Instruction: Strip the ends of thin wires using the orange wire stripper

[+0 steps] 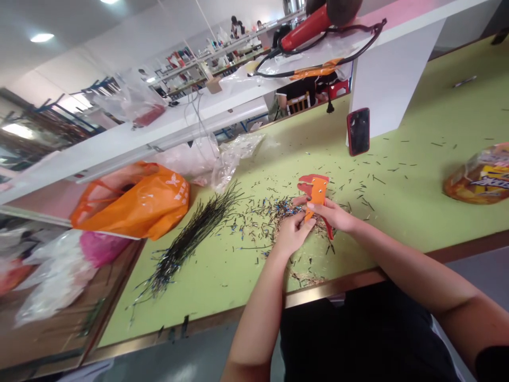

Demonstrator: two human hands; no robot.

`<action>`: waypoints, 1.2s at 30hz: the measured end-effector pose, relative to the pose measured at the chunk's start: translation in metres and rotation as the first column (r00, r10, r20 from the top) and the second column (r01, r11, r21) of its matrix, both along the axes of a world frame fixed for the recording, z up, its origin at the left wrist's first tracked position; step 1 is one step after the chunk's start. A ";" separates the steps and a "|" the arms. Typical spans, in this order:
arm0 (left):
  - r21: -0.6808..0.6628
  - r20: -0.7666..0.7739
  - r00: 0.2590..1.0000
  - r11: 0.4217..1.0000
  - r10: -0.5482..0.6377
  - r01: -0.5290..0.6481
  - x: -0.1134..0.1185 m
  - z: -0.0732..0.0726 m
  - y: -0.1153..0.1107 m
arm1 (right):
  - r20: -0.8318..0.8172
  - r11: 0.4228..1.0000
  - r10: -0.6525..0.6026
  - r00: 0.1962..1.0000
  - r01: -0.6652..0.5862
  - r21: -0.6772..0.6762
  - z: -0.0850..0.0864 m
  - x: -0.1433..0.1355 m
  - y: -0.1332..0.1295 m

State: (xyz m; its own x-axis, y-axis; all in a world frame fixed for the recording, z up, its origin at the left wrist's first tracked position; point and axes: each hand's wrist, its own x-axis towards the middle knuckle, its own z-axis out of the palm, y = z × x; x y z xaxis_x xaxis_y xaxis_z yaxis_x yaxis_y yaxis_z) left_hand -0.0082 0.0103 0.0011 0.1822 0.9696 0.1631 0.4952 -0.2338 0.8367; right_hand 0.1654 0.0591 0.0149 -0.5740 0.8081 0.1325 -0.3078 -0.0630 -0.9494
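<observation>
A wire stripper (318, 190) with orange and red parts is gripped in my right hand (334, 214), its jaws pointing away from me. Close against its lower end is my left hand (292, 233), with fingers pinched together; what they hold is hidden. Beneath both hands lies a heap of cut wire bits (281, 207), some with blue and copper-coloured parts. To the left, a long bundle of black wires (194, 228) rests on the green tabletop (222, 270), with blue and shiny ends towards me.
An orange plastic bag (149, 204) and crumpled clear plastic (234, 156) lie at left. A phone (358, 131) leans on the white shelf support (387, 79). A food packet (483, 175) sits at right. Overhead, the shelf carries a red heat gun (308, 29). People sit beyond.
</observation>
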 end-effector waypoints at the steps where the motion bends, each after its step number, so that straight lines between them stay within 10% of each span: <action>1: -0.004 0.021 1.000 1.000 -0.009 0.009 0.000 0.000 0.000 | 0.034 0.998 0.055 0.998 -0.056 0.018 0.002 0.003 0.002; 5: 0.045 0.132 0.989 0.996 0.068 -0.075 0.000 -0.001 -0.001 | -0.094 0.986 0.134 0.986 -0.142 -0.086 0.014 0.022 0.017; 10: 0.063 0.267 0.911 0.937 0.315 -0.342 -0.005 0.001 0.002 | -0.120 0.947 -0.314 0.942 0.301 -0.116 0.025 0.043 0.033; 19: 0.092 0.137 0.919 0.919 0.370 -0.384 -0.011 0.001 0.005 | -0.196 0.964 -0.122 0.973 0.069 -0.258 0.044 0.049 0.027; 36: 0.173 0.045 0.956 0.940 0.290 -0.294 -0.003 0.004 -0.001 | -0.295 0.971 -0.055 0.954 -0.019 -0.240 0.026 0.024 0.014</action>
State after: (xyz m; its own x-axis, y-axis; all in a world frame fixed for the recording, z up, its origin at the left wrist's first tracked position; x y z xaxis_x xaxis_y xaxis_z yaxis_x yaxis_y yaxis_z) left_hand -0.0111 0.0091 0.0051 -0.1092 0.9355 0.3361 0.5489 -0.2252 0.8050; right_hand 0.1896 0.0733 0.0413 -0.5228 0.8468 0.0978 -0.5767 -0.2669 -0.7721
